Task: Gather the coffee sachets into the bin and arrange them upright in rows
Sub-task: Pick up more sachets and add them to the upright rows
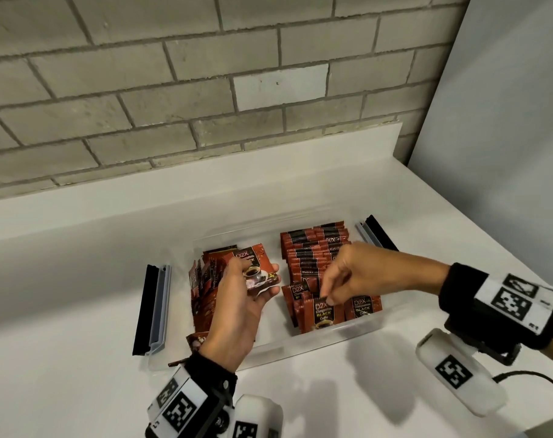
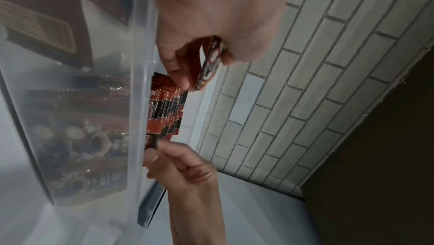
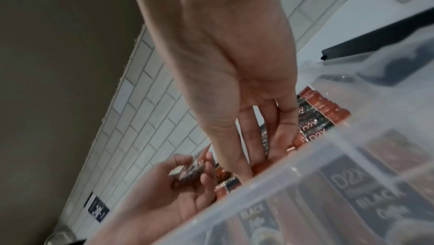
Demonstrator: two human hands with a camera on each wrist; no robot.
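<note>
At the desk's near edge a loose sachet (image 1: 195,338) lies flat beside the clear bin (image 1: 300,349), partly hidden by the left wrist; inside, at the near wall, the right hand (image 1: 357,273) pinches the top seam of an upright sachet (image 1: 324,314), long axis vertical, print facing the person; the left hand (image 1: 237,308) holds a small fan of sachets (image 1: 257,268) tilted above the bin's left side, where others lean untidily; the right-side row (image 1: 313,251) runs upright toward the far wall; these packets look light, thin, floppy and slick, best gripped by the sealed top edge.
</note>
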